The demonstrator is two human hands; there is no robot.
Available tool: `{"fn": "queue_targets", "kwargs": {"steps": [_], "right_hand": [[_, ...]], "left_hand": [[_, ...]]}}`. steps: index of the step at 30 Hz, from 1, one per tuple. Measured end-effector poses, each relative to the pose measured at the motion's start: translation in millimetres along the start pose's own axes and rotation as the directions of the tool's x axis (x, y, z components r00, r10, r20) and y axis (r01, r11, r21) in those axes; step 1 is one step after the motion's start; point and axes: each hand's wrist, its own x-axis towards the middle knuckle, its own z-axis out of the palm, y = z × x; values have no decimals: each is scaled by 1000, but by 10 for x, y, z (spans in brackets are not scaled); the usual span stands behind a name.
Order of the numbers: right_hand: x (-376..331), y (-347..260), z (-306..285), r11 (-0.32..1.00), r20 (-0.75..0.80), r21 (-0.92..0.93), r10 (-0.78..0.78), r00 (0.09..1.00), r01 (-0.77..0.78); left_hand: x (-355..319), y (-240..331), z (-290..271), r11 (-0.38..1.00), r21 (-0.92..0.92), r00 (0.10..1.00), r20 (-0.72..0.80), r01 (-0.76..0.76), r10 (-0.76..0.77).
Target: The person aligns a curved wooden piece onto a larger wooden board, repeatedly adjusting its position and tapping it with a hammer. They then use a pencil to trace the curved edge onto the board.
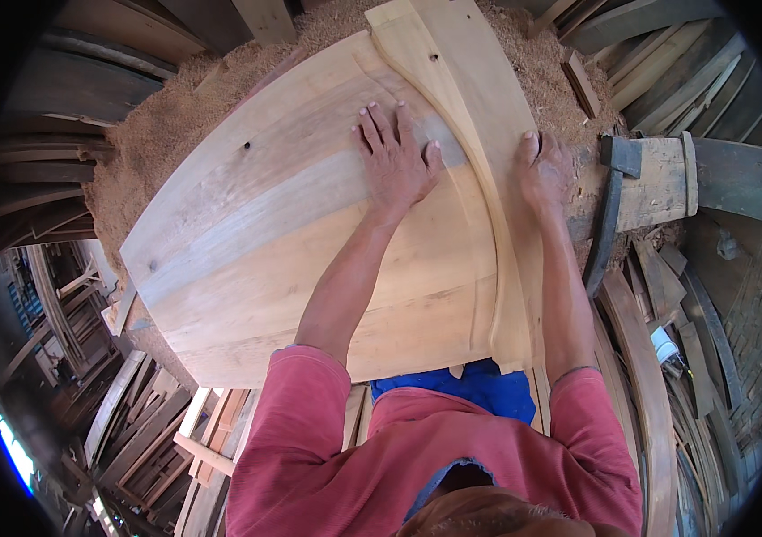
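Observation:
A large pale wooden panel (pixel 309 233) of joined planks, with dark knots and a greyish band, lies flat before me. My left hand (pixel 396 166) rests palm down on it, fingers spread and holding nothing. Along the panel's right side runs a wavy-edged wooden strip (pixel 486 192), slightly raised above its surface. Beside that strip is a wide plain board (pixel 479 76) with a small knot. My right hand (pixel 547 174) is closed at this board's right edge, thumb on top and fingers curled; its fingers' undersides are hidden.
Brown sawdust (pixel 157 148) heaps around the panel's far and left sides. Curved timbers (pixel 72 80) are stacked at left, with more planks (pixel 703 72) at far right. A dark curved wooden piece (pixel 609 215) stands right of my right hand. A white container (pixel 665 347) lies among offcuts.

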Motion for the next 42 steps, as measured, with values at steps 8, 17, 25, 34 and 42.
{"fn": "queue_targets", "kwargs": {"steps": [8, 17, 25, 34, 42], "right_hand": [[-93, 478, 7, 927, -41, 367, -68, 997, 79], [-1332, 961, -477, 966, 4, 241, -96, 995, 92], [-1777, 1406, -831, 948, 135, 318, -78, 988, 32], [-1867, 1416, -886, 955, 154, 294, -2, 988, -44], [-1870, 1309, -915, 932, 346, 272, 138, 928, -240]], "left_hand": [[42, 25, 91, 993, 119, 996, 87, 19, -29], [-7, -42, 163, 989, 145, 995, 92, 24, -38], [-30, 24, 159, 983, 184, 992, 120, 8, -30], [41, 113, -3, 975, 220, 981, 178, 35, -75], [49, 113, -3, 975, 213, 974, 205, 54, -99]]}}
